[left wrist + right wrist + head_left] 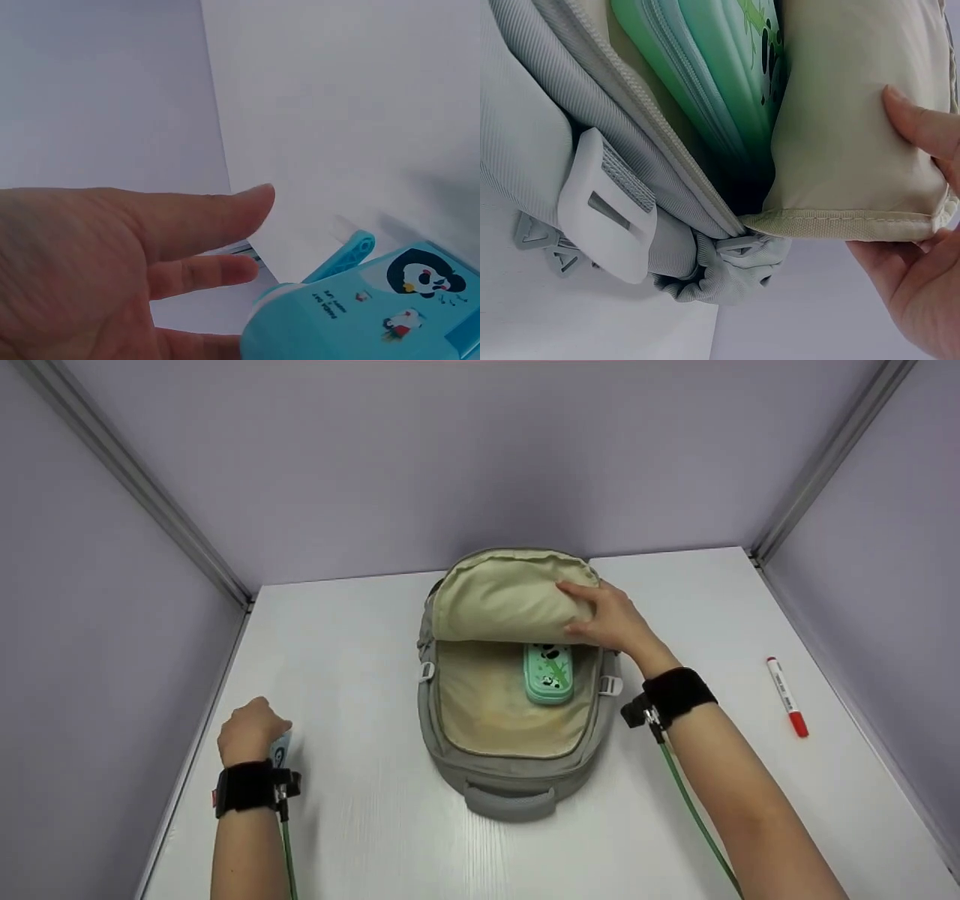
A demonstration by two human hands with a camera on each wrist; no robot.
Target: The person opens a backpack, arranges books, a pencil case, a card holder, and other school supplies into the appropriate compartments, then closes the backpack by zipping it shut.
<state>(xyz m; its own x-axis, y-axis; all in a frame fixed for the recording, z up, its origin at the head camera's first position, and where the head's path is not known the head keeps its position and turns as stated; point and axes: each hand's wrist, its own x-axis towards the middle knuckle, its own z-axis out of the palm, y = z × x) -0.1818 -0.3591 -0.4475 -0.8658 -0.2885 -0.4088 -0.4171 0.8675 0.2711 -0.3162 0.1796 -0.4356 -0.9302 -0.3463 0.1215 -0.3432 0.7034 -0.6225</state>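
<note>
A grey backpack (517, 787) lies on the white table, its top flap (517, 600) folded up and pale lining showing. My right hand (611, 615) grips the flap at its right edge; one digit lies on the lining and others pass behind the hem in the right wrist view. Inside the bag is a green pencil case (548, 675) with panda pictures, partly covered by the flap. Over at the left, my left hand (97, 255) is beside a light-blue pencil sharpener (360, 315) with a small crank and cartoon print. My thumb is straight, apart from it; one fingertip is hidden by it.
A marker with a red cap (787, 697) lies on the table at the right. Pale walls (450, 450) border the table behind and at both sides. White side buckles (611, 685) stick out from the backpack. A green cable (697, 817) runs from each wrist band.
</note>
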